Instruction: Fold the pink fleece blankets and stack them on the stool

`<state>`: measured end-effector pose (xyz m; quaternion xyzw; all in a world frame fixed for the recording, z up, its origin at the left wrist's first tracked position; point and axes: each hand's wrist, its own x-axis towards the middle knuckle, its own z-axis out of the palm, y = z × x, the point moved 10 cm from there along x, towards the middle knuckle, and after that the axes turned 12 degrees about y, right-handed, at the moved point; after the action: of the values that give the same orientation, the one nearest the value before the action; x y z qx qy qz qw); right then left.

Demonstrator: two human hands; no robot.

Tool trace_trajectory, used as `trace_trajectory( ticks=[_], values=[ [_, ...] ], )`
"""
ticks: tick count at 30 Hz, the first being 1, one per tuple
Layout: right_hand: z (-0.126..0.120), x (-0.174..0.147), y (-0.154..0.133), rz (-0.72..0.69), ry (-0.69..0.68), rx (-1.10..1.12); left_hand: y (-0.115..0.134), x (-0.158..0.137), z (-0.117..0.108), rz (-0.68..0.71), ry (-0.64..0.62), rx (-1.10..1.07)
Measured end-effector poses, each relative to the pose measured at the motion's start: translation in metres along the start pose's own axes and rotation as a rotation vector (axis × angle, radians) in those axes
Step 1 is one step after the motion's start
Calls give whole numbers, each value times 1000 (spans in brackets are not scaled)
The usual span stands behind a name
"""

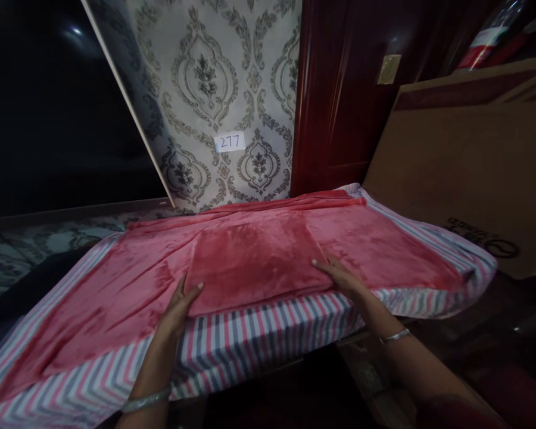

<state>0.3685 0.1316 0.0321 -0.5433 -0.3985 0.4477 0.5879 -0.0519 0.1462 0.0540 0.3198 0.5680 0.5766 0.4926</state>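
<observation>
In the head view, a folded red plush piece (254,262) lies flat at the centre of the frame, on top of a wider pink-red blanket (384,244); whether the two are one cloth cannot be told. Under both, a striped cloth (268,339) hangs over the near edge, lower centre. The left hand (181,304) is at the folded piece's lower left corner, thumb on top and spread from the fingers; the right hand (339,275) is at its right edge, thumb likewise over the top. The undersides are hidden, so I cannot tell whether either hand is clamped on the fabric or merely resting against it. A cardboard box (464,173) stands at the right of the frame, a dark screen (67,107) at upper left.

The folded piece should be light, soft and limp, not fragile, its nap perhaps a little slippery between layers. The side edges near the lower corners look the best hold, all layers pinched together so the fold stays square
</observation>
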Motion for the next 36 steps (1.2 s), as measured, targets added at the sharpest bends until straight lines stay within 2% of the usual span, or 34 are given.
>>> trace_trajectory(
  ticks=[2, 4, 7, 10, 14, 17, 20, 23, 27, 30, 32, 34, 36],
  values=[
    [7, -1, 0, 71, -10, 78, 1, -4, 7, -36, -17, -12],
    [6, 3, -8, 78, 14, 113, 7, -10, 13, -39, -18, -34],
    [-4, 15, -31, 7, 56, 95, 21, -24, 21, 19, -15, -71],
    [-24, 24, -44, -15, 99, 104, 20, -45, 27, 47, -24, -99],
    [-43, 23, -23, 111, 99, 130, -14, -67, 26, -55, -45, -87],
    [-43, 15, 3, 209, 33, 124, -39, -66, 10, -162, 40, -70],
    [-41, 9, 11, 239, 18, 180, -44, -53, -5, -237, 146, -113],
    [-37, 9, 8, 235, 17, 214, -31, -37, 0, -235, 149, -148],
    [-31, 15, -6, 175, 21, 184, -11, -23, 25, -159, 33, -126],
    [-31, 27, -33, 52, 61, 138, 1, -15, 40, -89, -37, -71],
    [-25, 37, -59, -37, 58, 73, 15, -8, 37, 4, 30, -5],
    [-18, 48, -87, -124, 49, 16, 41, -6, 27, 177, 134, 60],
    [-11, 60, -114, -204, 37, -4, 68, -16, 21, 362, 183, 102]
  ],
)
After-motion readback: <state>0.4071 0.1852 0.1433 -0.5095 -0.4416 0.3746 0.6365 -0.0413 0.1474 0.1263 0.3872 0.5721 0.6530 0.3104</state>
